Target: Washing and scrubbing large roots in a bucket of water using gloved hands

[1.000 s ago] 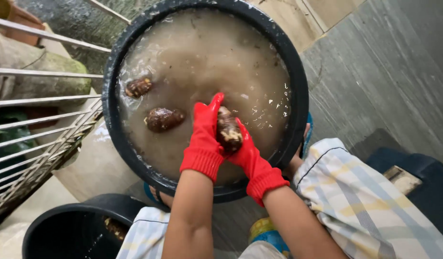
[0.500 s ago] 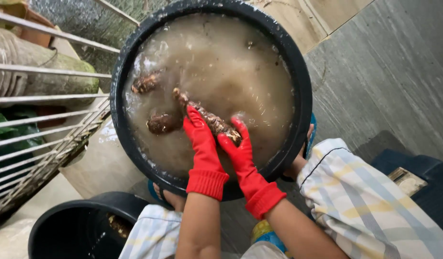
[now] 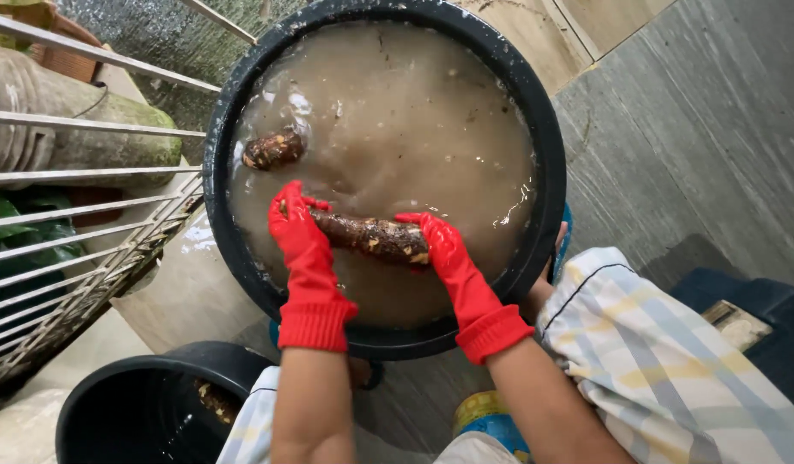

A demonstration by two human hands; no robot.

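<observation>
Floor: grey concrete underfoot, tan tile beyond the tub, a metal railing (image 3: 79, 223) along your left side.
Nearest you: a small black bucket (image 3: 148, 408) by your left knee, something brown lying at its bottom; your checked trouser leg (image 3: 663, 361) fills the lower right.
Left hand: your left hand (image 3: 298, 228), in a red rubber glove, has its fingers curled round the narrow end of a long brown root (image 3: 371, 239).
Right hand: your right hand (image 3: 440, 245), gloved the same, is wrapped over the thicker end — both hands closed on it.
Root in hand: it lies level across the near half of the black tub (image 3: 534, 129), at the surface of the muddy water (image 3: 397, 112), its middle showing bare between your gloves.
Change: a second ago you had it bunched upright between both hands; half a second ago it was slanting out — now it is stretched flat and your hands have spread to its two ends.
Meaning: I judge you have opened up its whole length for rubbing, so the washing of this piece is under way, not finished.
Farther in: a second root (image 3: 272, 149) floats near the tub's far left wall, well apart from your hands.
</observation>
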